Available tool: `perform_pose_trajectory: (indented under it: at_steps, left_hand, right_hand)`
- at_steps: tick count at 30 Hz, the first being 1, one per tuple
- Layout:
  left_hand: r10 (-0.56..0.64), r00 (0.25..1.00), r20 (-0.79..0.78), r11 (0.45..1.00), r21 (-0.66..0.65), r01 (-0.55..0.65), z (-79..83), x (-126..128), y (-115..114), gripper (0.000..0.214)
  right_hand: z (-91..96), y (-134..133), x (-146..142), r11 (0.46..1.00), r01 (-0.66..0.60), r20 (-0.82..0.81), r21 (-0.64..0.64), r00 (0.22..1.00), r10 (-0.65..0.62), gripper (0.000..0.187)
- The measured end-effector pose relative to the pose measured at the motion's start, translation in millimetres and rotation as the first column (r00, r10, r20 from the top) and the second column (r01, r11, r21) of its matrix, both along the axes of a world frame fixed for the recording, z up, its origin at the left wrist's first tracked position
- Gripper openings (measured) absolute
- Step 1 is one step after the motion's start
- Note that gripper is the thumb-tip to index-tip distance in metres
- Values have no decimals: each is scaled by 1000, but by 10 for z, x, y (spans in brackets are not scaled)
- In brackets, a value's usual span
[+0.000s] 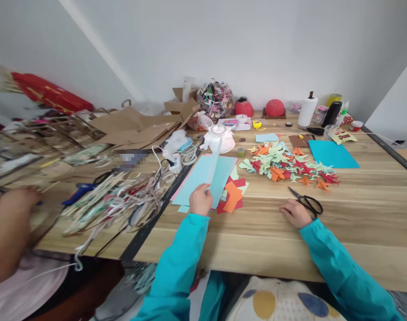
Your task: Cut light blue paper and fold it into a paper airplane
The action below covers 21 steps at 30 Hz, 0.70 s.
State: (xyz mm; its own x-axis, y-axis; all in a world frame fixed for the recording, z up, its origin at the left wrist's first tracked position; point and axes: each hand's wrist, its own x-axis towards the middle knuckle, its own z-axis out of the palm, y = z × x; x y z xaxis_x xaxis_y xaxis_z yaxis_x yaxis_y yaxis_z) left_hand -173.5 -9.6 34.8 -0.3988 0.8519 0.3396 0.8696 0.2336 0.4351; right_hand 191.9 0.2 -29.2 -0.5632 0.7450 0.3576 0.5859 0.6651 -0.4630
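My left hand is closed on the near edge of a light blue paper sheet, lifting one strip of it upright. The sheet lies on a stack of pink, red and orange papers. My right hand rests on the wooden table with fingers curled, touching the handles of black scissors. A pile of folded paper shapes in green, red and orange lies beyond the scissors.
Another person's arm works at the left among strips and wires. A teal sheet, paper towel roll, red domes, a white pot and cardboard fill the back.
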Motion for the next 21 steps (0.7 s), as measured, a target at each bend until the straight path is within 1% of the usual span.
perform_pose_trajectory:
  at_steps: [5,7,10,12,14,16,18,19,21]
  left_hand:
    - [-19,996,-88,989,143,32,201,115,-134,33]
    - [-7,994,-106,985,173,25,292,172,-217,31]
    - [-24,990,-139,980,195,51,455,282,-380,27]
    - [-35,987,-155,968,239,72,588,375,-519,25]
    - [-61,987,-151,942,319,107,733,480,-677,24]
    - [-127,985,-114,907,389,162,872,592,-841,24]
    - [-259,964,-58,870,419,259,979,701,-991,21]
    - [-311,950,-21,857,426,290,1015,752,-1054,20]
    - [-396,916,63,837,436,331,1050,844,-1152,20]
  right_hand:
    - [-27,6,-1,1000,6,-8,-5,1000,-6,21]
    - [-44,10,1,1000,7,-12,-5,1000,-8,21]
    - [-65,15,4,1000,15,-12,-7,1000,-15,20]
    - [-68,19,6,1000,14,-15,-1,1000,-14,20]
    - [-60,19,8,1000,10,-15,2,1000,-10,20]
    - [-39,10,7,1000,9,0,2,1000,-9,21]
    - [-10,-14,0,1000,15,18,5,1000,-15,22]
    - [5,-32,-7,1000,23,17,11,1000,-23,26]
    - [29,-79,-25,998,54,-19,36,998,-53,47]
